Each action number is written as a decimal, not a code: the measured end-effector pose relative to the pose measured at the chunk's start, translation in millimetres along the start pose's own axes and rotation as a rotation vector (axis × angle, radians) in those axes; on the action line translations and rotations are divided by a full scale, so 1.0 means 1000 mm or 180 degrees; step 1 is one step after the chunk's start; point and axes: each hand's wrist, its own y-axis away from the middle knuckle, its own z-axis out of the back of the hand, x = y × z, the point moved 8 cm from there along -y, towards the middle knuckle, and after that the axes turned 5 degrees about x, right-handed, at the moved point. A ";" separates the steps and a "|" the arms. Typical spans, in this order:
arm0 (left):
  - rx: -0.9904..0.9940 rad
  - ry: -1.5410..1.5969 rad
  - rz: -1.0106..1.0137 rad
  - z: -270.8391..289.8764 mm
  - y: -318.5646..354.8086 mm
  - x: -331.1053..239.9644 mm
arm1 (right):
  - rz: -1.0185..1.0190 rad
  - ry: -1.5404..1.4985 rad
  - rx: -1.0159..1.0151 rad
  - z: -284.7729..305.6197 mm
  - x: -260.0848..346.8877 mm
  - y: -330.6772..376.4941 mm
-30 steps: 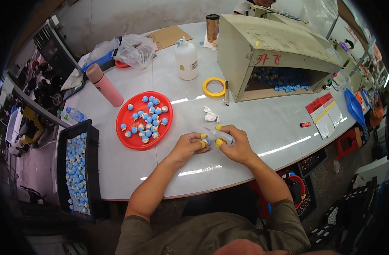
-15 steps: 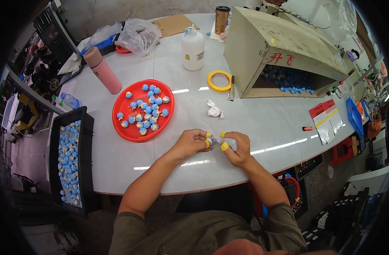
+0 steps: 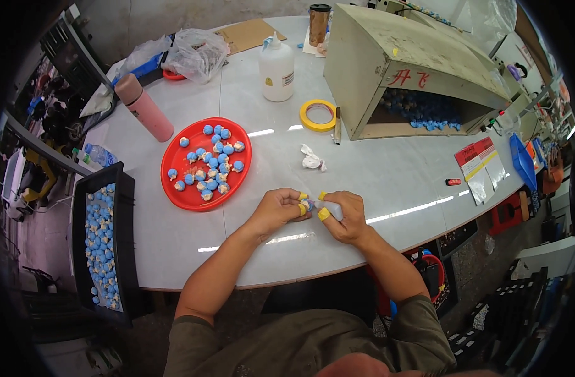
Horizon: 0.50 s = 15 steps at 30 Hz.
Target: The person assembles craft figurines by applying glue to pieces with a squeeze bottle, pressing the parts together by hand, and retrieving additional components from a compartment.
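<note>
Near the lower middle of the frame, the left hand (image 3: 276, 210) and the right hand (image 3: 345, 217) meet just above the white round surface (image 3: 388, 176). The right hand's fingers are wrapped around a small whitish squeeze tube (image 3: 331, 210). The left hand's fingers, wearing yellow fingertip covers (image 3: 302, 209), are pressed together, pinching a tiny blue piece (image 3: 309, 203) at the tube's tip; its exact shape is too small to tell.

Up and left of the hands lies a round red plastic tray (image 3: 188, 196) carrying blue-and-cream small balls (image 3: 213, 162). A crumpled white scrap (image 3: 312, 158) lies above the hands. Further up sit a yellow tape roll (image 3: 318, 115), a white glue bottle (image 3: 278, 68) and a pink cylindrical flask (image 3: 144, 108). A beige metal box (image 3: 413, 63) occupies the upper right. A black crate of blue pieces (image 3: 102, 242) stands at the left edge.
</note>
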 end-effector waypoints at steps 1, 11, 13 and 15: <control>-0.0023 0.0050 -0.0045 0.000 0.000 -0.001 | 0.0057 0.0106 0.0003 0.000 0.002 0.000; -0.0126 0.0180 0.0054 0.004 0.000 -0.001 | 0.0440 0.0615 0.0051 -0.001 0.023 -0.003; -0.0112 0.0186 0.0032 0.003 0.000 0.000 | 0.0433 0.0591 0.0019 -0.001 0.019 -0.002; -0.0116 0.0185 0.0035 0.003 0.000 0.000 | 0.0422 0.0561 -0.0015 -0.002 0.018 -0.001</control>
